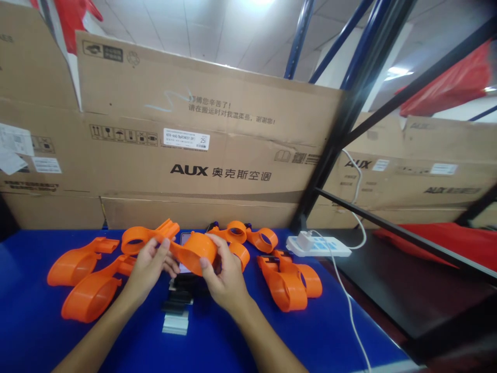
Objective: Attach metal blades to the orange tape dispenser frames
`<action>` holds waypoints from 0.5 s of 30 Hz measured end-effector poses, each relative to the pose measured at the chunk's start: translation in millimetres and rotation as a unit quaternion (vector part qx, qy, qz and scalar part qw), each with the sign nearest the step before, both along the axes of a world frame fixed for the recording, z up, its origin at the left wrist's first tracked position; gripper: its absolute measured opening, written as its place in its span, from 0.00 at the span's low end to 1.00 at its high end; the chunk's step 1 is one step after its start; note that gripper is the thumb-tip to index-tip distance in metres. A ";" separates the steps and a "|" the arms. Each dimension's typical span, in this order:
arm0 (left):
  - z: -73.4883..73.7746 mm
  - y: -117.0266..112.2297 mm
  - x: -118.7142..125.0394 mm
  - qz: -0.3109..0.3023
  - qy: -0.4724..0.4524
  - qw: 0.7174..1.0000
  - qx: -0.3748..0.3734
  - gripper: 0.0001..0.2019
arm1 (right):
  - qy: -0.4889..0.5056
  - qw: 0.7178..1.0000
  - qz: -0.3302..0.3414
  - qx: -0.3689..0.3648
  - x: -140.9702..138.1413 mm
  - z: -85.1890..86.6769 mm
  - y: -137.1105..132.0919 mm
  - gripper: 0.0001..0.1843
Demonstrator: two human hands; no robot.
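Observation:
Both hands hold one orange plastic part (193, 250) above the blue table (31, 331). My left hand (149, 264) pinches its narrow end, close to another orange ring-shaped part (147, 236). My right hand (225, 274) grips its rounded ring end from below, thumb on top. Under the hands lies a stack of black and silver flat pieces (177, 305).
More orange ring parts lie at the left (83, 277), behind the hands (248, 235) and at the right (291, 282). A white power strip (322, 245) with a cable sits at the table's far right. Large cardboard boxes (194, 155) form a wall behind. A black shelf frame (388, 223) stands right.

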State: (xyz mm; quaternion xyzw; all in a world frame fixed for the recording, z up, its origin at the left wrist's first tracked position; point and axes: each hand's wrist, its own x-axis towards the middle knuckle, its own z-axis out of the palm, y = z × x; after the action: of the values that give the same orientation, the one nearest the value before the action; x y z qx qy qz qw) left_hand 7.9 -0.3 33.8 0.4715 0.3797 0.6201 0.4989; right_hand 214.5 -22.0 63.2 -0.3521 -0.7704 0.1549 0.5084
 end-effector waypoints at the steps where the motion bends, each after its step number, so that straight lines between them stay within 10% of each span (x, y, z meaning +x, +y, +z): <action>1: -0.9 -0.9 0.6 -0.018 0.016 1.000 -0.001 0.22 | 0.006 1.000 -0.021 0.009 3.8 2.0 -3.4 0.25; 8: 4.5 -5.8 0.5 -0.021 0.064 0.998 0.016 0.22 | -0.022 0.967 -0.251 0.026 55.4 11.9 -86.4 0.22; 15: 10.0 -11.4 -0.2 -0.016 0.087 0.995 0.044 0.16 | -0.102 0.922 -0.372 -0.028 86.0 -20.2 -130.3 0.20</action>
State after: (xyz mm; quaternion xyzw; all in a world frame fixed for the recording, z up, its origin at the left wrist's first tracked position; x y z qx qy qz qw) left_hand 7.7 -11.6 43.8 0.5513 0.3859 0.5850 0.4526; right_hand 300.5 -152.3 42.9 -0.6413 -0.6272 -0.0608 0.4378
